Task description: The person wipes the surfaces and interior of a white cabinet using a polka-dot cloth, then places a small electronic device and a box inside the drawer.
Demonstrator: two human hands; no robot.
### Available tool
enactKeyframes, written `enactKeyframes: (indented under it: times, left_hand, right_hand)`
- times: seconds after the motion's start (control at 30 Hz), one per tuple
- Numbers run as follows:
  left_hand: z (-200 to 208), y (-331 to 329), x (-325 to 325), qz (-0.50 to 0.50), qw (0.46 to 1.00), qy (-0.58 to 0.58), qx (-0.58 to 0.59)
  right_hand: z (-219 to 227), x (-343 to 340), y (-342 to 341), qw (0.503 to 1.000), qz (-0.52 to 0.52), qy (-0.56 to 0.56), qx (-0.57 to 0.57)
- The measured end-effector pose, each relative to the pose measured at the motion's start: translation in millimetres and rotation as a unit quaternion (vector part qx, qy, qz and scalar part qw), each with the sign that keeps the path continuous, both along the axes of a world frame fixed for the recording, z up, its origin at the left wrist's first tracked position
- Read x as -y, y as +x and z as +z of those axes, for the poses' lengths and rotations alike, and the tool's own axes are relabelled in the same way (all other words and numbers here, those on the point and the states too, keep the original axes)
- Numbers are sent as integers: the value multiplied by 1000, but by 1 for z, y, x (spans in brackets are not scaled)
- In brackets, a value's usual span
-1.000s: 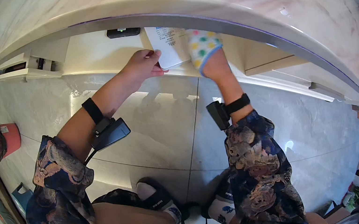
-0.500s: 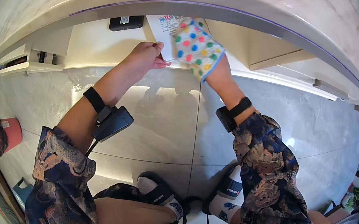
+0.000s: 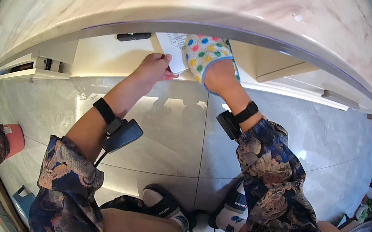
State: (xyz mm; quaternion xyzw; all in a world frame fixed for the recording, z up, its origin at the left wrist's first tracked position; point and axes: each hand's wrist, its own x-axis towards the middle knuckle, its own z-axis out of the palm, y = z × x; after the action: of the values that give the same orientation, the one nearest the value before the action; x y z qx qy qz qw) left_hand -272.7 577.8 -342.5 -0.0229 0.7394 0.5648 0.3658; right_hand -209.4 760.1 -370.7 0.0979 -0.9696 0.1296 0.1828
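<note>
My left hand (image 3: pixel 156 68) pinches the near left corner of a flat white panel-like thing (image 3: pixel 176 57) with print on its face. It lies at the front of a pale shelf (image 3: pixel 102 56) under the marbled counter. A fluffy white mitt-like cloth (image 3: pixel 209 54) with coloured dots and blue edging covers my right hand, so its fingers do not show. That covered hand is beside the white thing's right edge, partly under the counter's rim. Whether it presses on the thing, I cannot tell. The far end of the white thing is hidden under the rim.
A black box-shaped device (image 3: pixel 133 36) with a small green light sits on the shelf to the left. The curved counter edge (image 3: pixel 250 31) overhangs both hands. Open drawers (image 3: pixel 33 72) stand out at the left. A red bin (image 3: pixel 8 141) is on the tiled floor.
My right hand in the dotted cloth has turned and reached further under the counter's rim. My left hand keeps its hold on the white thing. The view has shifted slightly.
</note>
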Motion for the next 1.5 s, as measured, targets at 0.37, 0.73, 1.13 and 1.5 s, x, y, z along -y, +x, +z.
enactKeyframes:
  times: [0.37, 0.73, 1.13, 1.5]
  left_hand:
    - [23, -6, 6, -7, 999, -39, 19]
    - [-6, -2, 21, 5, 999, 39, -2]
    - [-20, -10, 32, 8, 999, -43, -23]
    - [-11, -15, 41, 45, 997, -52, -34]
  right_hand:
    - [22, 30, -76, 978, 24, -113, 176]
    - [22, 41, -11, 969, 216, -104, 52]
    - [-4, 14, -39, 983, 33, -18, 178]
    - [-11, 36, -62, 996, -24, -49, 71]
